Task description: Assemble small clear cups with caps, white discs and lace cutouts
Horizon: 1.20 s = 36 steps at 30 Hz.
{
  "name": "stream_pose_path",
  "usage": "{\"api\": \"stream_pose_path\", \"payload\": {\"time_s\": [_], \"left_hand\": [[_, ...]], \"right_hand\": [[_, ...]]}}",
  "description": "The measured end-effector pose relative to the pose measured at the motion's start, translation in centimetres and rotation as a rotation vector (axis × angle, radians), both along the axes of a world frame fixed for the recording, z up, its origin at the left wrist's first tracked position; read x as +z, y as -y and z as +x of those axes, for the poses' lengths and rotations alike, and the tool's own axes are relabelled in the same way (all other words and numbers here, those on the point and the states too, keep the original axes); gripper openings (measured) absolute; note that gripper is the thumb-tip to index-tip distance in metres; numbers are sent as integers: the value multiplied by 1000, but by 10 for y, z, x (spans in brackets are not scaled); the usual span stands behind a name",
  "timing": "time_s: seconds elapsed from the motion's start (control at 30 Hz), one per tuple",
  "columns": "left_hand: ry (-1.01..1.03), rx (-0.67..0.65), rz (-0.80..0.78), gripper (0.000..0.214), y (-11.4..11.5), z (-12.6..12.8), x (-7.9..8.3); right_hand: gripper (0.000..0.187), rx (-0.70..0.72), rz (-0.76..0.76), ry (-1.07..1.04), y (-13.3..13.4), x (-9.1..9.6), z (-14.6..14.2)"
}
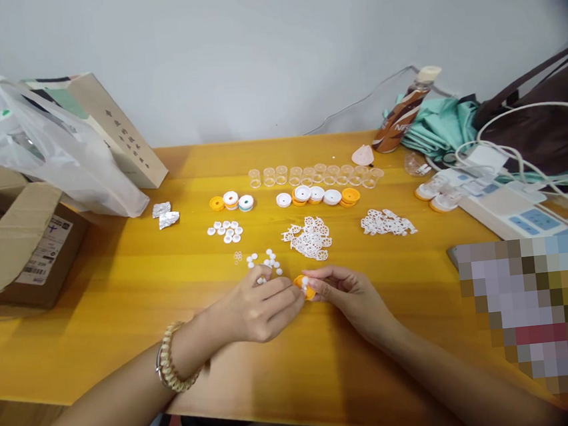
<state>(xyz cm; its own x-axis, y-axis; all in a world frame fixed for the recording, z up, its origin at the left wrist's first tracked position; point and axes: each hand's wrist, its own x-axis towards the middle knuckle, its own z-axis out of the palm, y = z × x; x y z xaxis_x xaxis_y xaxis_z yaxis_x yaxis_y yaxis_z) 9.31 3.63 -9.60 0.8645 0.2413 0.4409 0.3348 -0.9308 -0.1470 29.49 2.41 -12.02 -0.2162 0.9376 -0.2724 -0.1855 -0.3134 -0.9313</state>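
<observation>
Between my two hands, low over the table, is a small round orange cap (311,293) with a white piece (305,282) in it. My right hand (345,294) pinches its right edge between thumb and fingers. On the other side the fingertips of my left hand (267,301) are closed at the cap's left rim; what they pinch, if anything, is hidden. Just beyond my left hand lie small white gears (270,262) and a few tiny clear rings (237,257). Farther off is a pile of white spoked plastic pieces (311,237).
A row of clear cups (320,173) stands at the back, with white and orange caps (316,194) before it. White discs (225,230) and more white pieces (387,222) lie nearby. A cardboard box (47,256) is at left; a bottle (403,118) and power strip (509,211) are at right.
</observation>
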Motion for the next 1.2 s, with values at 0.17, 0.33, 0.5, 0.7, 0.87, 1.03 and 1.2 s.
{"api": "stream_pose_path", "payload": {"time_s": [0.17, 0.33, 0.5, 0.7, 0.87, 1.03, 1.2], "left_hand": [[287, 94, -223, 24, 0, -1, -4], [457, 260, -503, 20, 5, 8, -5], [421, 276, -561, 16, 5, 14, -10], [443, 303, -557, 10, 2, 16, -18], [451, 292, -601, 12, 3, 18, -17], [464, 350, -545, 17, 2, 20, -17], [485, 401, -511, 14, 2, 22, -15]], "right_hand": [[19, -18, -16, -4, 0, 0, 2], [25, 37, 39, -24, -1, -2, 3], [27, 47, 97, -2, -1, -1, 0], [25, 46, 109, -24, 0, -2, -4], [23, 42, 84, -26, 0, -5, -6], [26, 64, 103, -39, 1, -4, -7], [25, 59, 115, -52, 4, -4, -8]]}}
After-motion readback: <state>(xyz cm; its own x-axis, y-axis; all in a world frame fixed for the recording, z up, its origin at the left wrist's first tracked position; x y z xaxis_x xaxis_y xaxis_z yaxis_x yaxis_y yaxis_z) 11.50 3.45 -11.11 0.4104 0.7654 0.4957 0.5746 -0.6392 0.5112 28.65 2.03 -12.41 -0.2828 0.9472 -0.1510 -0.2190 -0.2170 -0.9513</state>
